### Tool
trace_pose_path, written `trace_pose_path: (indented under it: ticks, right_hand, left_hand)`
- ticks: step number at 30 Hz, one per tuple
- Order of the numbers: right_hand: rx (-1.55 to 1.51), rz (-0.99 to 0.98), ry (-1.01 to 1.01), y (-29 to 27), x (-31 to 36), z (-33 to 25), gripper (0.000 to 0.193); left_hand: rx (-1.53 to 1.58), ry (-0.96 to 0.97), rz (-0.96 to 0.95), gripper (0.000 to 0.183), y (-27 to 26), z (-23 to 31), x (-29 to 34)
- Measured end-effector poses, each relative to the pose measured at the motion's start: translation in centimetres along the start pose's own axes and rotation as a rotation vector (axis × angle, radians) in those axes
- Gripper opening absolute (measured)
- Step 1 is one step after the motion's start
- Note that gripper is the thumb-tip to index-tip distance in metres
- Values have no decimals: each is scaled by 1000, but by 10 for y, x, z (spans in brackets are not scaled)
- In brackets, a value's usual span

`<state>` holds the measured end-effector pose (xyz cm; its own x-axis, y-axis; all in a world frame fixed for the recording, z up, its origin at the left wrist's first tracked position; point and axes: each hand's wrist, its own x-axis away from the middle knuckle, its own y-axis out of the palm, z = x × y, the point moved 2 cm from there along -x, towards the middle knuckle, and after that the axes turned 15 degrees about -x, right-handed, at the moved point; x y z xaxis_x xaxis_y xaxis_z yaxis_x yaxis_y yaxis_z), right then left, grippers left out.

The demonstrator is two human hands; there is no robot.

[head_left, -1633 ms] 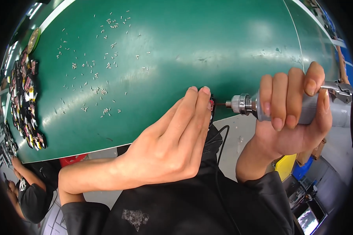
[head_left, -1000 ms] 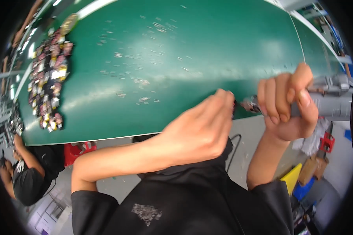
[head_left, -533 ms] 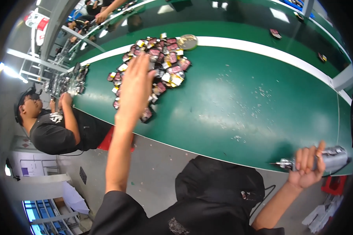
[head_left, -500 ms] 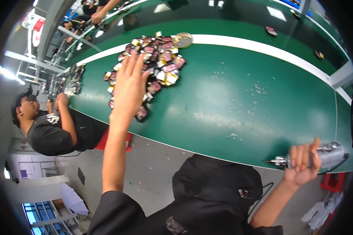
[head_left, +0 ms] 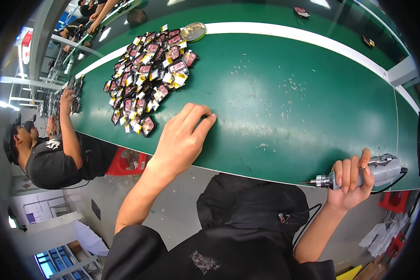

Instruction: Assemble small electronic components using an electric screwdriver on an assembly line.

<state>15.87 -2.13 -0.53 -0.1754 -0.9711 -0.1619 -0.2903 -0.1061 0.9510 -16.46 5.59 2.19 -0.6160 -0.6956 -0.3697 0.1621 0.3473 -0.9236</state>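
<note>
- Dozens of small black units with pinkish-red faces and yellow-and-white tags lie heaped on the left part of the green desk, near its far white edge strip.
- Many small metal screws are strewn loose over the middle of the desk, well apart from the heap.
- The work looks partway through: loose screws are left unused, and no unit sits at the driver's bit. How many heaped units are finished, if any, cannot be told from here.
- The left hand hovers or rests over the desk between heap and screws, back upward, fingers bent, thumb and fingertips drawn close together and pointing right. Whether anything small is pinched there I cannot tell. Its forearm slants up from the lower left.
- The right hand is wrapped around a grey electric screwdriver at the desk's near edge, on the right. The tool lies nearly level, its bit pointing left, in contact with no unit; a black cable curves from its rear end.
- A round, clear dish-like thing sits beside the heap's far end.
</note>
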Motion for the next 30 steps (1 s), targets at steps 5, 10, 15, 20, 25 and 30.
trace_pose_path:
  ticks: [5, 10, 15, 20, 25, 30]
  right_hand:
    - [-14, 7, -6, 1, 2, 0, 6]
    - [-8, 22, -19, 1, 4, -1, 8]
    - [7, 39, -29, 5, 3, 0, 9]
    - [-31, 9, -85, 19, 1, 4, 10]
    - [-204, -71, -203, 63, 1, 17, 8]
    - [-93, -76, -196, 62, 2, 24, 8]
  left_hand:
    - [-20, 40, 32, 21, 9, -8, -3]
    - [193, -213, 10, 12, 8, -8, -13]
    - [379, -195, 9, 11, -1, 22, -17]
    - [959, -244, 34, 4, 1, 78, -15]
    - [1714, -436, -8, 5, 8, 120, -12]
    - [1855, -445, -35, 12, 14, 135, -11]
